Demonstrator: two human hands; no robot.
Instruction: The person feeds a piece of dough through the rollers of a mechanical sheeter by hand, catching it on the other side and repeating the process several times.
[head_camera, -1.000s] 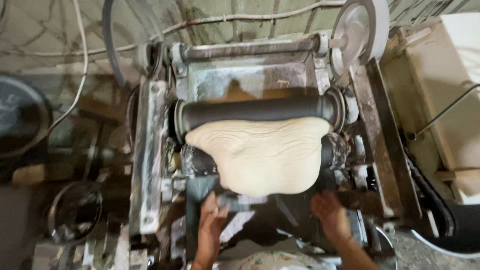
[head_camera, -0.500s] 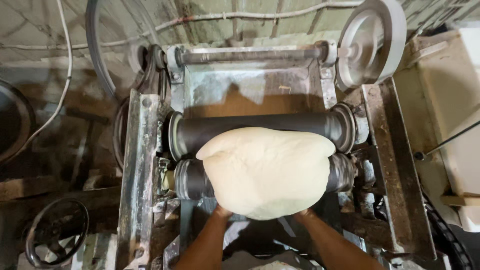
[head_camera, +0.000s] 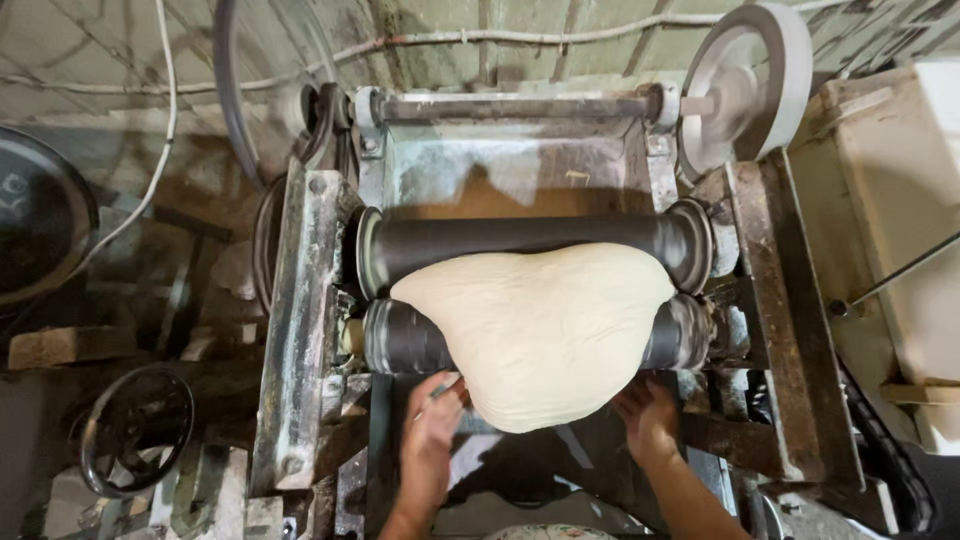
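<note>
Dough sheet (head_camera: 540, 335) drapes over lower roller (head_camera: 410, 338), long axis across machine; L hand (head_camera: 432, 430) & R hand (head_camera: 645, 415) open, flat under its near edge, fingers pointing away, both about equally near

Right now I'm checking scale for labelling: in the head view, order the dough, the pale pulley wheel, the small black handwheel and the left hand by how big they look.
1. dough
2. pulley wheel
3. handwheel, near the wheel in size, so unsure
4. left hand
</note>
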